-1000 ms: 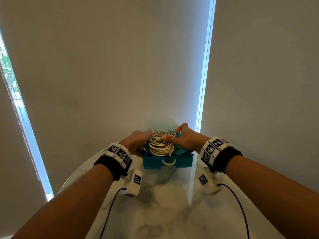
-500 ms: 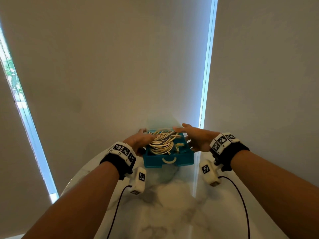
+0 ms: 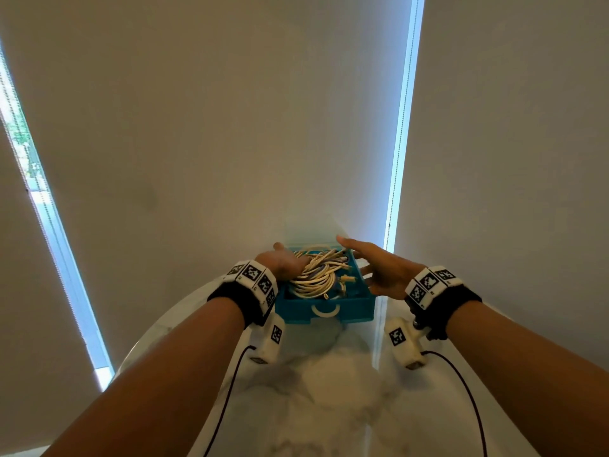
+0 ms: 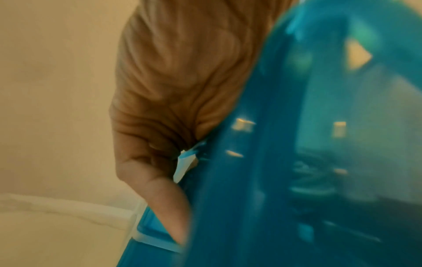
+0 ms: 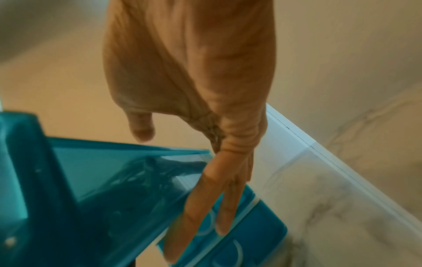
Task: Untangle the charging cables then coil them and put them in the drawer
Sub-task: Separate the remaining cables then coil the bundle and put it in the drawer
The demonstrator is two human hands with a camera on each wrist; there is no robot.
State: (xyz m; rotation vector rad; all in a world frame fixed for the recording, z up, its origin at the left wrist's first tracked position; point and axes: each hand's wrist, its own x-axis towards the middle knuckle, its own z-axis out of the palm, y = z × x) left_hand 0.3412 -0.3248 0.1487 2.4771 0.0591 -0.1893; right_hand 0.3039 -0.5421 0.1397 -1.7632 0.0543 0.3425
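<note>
- The bundle of cream-white charging cables is seen lying inside the small teal plastic drawer, which is pulled out on the white marbled tabletop, so the stowing step is judged nearly done.
- The left hand is laid over the drawer's left rim and against the cables, probably to keep the springy loops down; its fingers are hidden, so its grasp cannot be told.
- The right hand is held just beside the right wall, fingers straight and spread, nothing gripped, apparently clear for pushing the drawer shut.
</note>
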